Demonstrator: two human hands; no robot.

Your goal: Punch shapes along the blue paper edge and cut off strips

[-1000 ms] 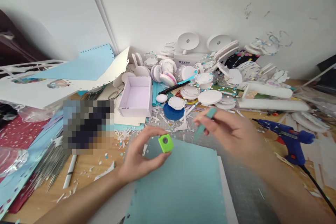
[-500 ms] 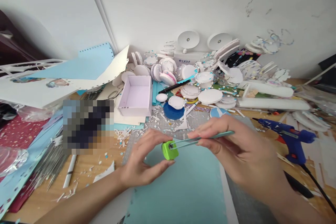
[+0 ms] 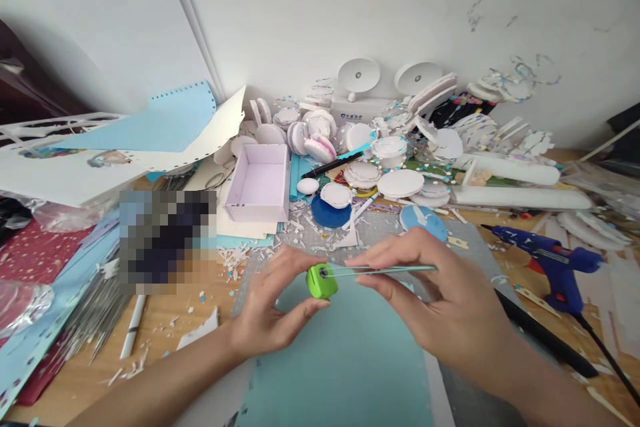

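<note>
My left hand grips a small bright green paper punch between thumb and fingers, its dark opening turned to the right. My right hand pinches a pair of teal tweezers, held almost level. The tweezers' tips reach the punch's opening; whether they hold anything there is too small to tell. Both hands are raised over a light teal sheet of paper, which lies on a grey cutting mat.
A lilac open box stands behind my left hand, beside a heap of white foam discs. On the right lie a blue glue gun and a black stick-like tool. Thin wires and paper scraps cover the left side.
My right hand has shifted slightly left and down, and the tweezers have swung from slanted to nearly level. My left hand has tilted the punch a little and raised it slightly.
</note>
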